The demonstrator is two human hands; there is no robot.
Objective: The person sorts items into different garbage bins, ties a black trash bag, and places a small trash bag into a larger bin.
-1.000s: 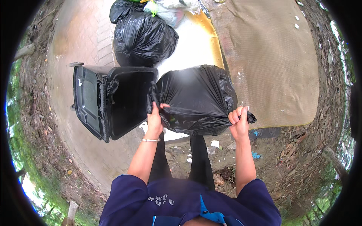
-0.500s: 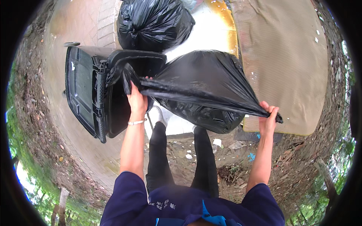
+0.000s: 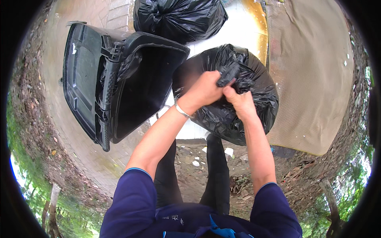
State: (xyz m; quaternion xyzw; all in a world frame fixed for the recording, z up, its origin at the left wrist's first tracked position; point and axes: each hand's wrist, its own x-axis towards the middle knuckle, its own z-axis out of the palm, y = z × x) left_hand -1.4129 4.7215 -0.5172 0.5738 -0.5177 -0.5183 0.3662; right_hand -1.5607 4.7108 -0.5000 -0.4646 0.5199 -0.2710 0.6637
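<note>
A full black garbage bag (image 3: 222, 123) rests on the white surface in front of my legs, its gathered neck at the top. My left hand (image 3: 206, 88) is closed on the bunched plastic of that neck, a bracelet on its wrist. Right beside it, my right hand (image 3: 240, 101) grips the same gathered plastic, thumb toward the left hand. Both hands meet over the middle of the bag, and the fingers are partly hidden and slightly blurred. Just left of the bag lies a black wheeled bin (image 3: 158, 51), its dark mouth facing the bag.
Another tied black garbage bag (image 3: 178, 18) sits at the far side. The bin's lid (image 3: 81, 83) is folded out to the left over paving. On the right, a brown mat (image 3: 309, 79) covers the ground. Paper scraps (image 3: 229, 152) lie on the soil near my feet.
My hands, wide apart with the bag's edge stretched between them, have come together over its middle. The neck is now bunched, and the bag looks rounder.
</note>
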